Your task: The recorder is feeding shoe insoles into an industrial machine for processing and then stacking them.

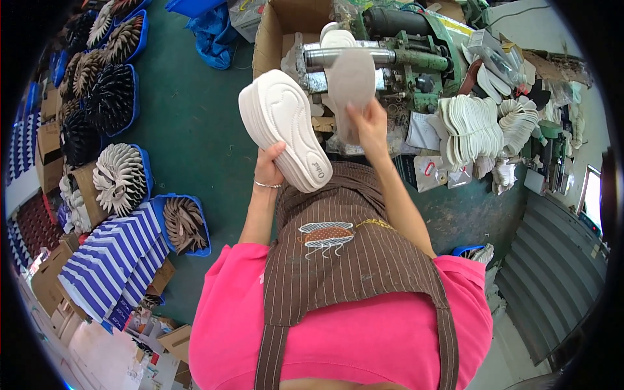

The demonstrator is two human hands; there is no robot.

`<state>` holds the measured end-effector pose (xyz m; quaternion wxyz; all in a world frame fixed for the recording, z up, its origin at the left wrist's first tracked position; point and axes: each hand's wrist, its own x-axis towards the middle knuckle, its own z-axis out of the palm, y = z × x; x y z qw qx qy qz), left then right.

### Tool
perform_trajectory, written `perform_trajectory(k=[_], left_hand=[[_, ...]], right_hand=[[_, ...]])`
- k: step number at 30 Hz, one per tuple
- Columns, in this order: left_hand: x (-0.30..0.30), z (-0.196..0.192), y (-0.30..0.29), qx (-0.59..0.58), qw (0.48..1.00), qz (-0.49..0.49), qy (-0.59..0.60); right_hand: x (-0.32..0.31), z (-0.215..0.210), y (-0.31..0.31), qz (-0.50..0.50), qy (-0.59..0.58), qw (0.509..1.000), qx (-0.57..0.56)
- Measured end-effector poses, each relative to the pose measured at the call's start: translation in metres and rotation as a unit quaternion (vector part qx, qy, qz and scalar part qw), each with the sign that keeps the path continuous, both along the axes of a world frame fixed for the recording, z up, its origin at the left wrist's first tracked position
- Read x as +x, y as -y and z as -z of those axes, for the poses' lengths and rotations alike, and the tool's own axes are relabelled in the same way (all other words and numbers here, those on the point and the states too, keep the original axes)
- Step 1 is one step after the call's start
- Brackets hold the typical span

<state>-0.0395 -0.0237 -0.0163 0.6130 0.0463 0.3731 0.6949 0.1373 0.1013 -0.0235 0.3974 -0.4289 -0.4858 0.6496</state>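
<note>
My left hand (268,166) is wrapped round the lower edge of a thick stack of white insoles (286,114). The stack tilts, with its stitched, contoured top face turned up. In my right hand (369,130) is a single greyish-white insole (351,75), pinched near its lower part and somewhat blurred. This insole is apart from the stack, held in front of a green machine (439,65) with a shiny metal roller (317,58). Part of the roller is hidden behind the insole. Another white piece (338,38) shows just beyond it.
Bundled white insoles (469,133) lie right of the machine. An open cardboard box (265,40) stands at its left. Blue bins (207,224) of fanned-out insoles line the left side, near boxes under a striped blue-and-white cover (117,260). Green floor (208,130) lies between.
</note>
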Motion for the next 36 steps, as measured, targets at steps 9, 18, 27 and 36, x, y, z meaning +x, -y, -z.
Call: perform_trajectory(k=[9,18,27,36], left_hand=[[0.019,-0.022,-0.027,-0.030,0.975,0.065,-0.208],[0.046,-0.009,-0.036,-0.043,0.901,-0.076,-0.424],[0.007,-0.012,-0.027,0.013,0.999,0.032,0.025],[0.015,-0.003,-0.021,-0.032,0.999,0.011,-0.021]], right_hand=[[-0.016,-0.023,-0.013,-0.026,-0.002,0.977,-0.212],[-0.013,-0.029,0.048,-0.005,-0.018,0.996,-0.085],[0.020,0.050,0.008,0.048,0.119,0.992,0.009],[0.010,0.014,0.012,0.055,-0.018,0.986,-0.159]])
